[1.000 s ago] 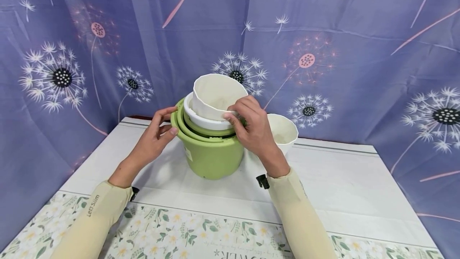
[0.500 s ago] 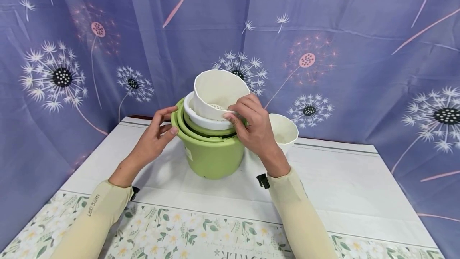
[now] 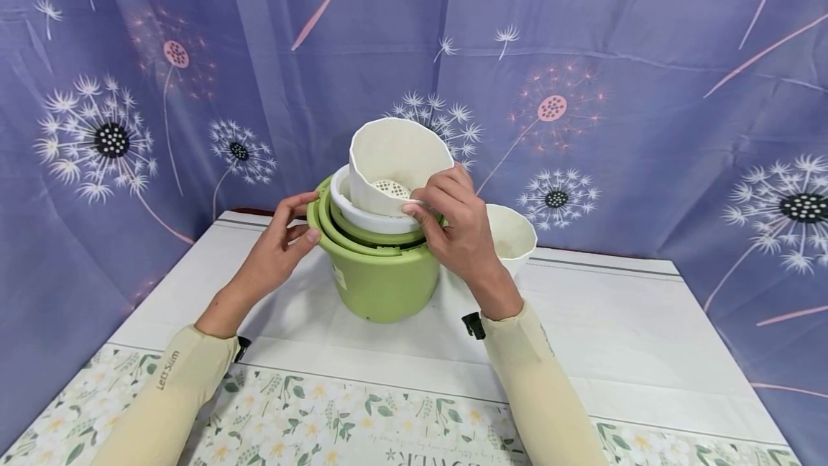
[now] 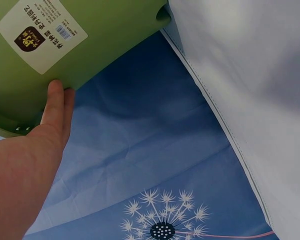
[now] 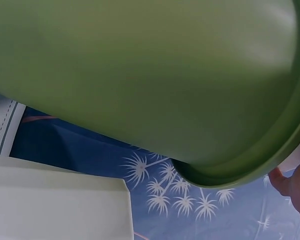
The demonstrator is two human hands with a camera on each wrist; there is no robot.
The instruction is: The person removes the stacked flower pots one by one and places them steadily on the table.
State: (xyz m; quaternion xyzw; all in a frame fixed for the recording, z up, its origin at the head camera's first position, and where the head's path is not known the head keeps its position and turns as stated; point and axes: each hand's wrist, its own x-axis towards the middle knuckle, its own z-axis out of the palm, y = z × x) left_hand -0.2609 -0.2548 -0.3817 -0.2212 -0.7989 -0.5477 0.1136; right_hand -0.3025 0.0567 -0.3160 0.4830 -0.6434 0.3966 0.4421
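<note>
A large green flowerpot [image 3: 387,282] stands mid-table in the head view, with another green pot [image 3: 336,225] nested inside. A white round-rimmed pot [image 3: 375,221] sits within these. On top, a cream-white flowerpot [image 3: 404,146] with a wavy rim and perforated bottom tilts toward me; my right hand [image 3: 453,218] pinches its near rim between thumb and fingers. My left hand [image 3: 281,236] holds the large pot's left rim. In the left wrist view, its fingers [image 4: 55,107] lie along the green wall below a white label [image 4: 42,35].
A second cream-white pot [image 3: 511,232] stands to the right behind my right wrist. The table bears a white cloth [image 3: 614,329] with a floral front strip [image 3: 310,416]. A purple dandelion curtain [image 3: 362,42] hangs close behind the table.
The top cream-white flowerpot has tipped further toward me; its far rim has risen and its perforated bottom has come into view. My left hand and the green pots have stayed still.
</note>
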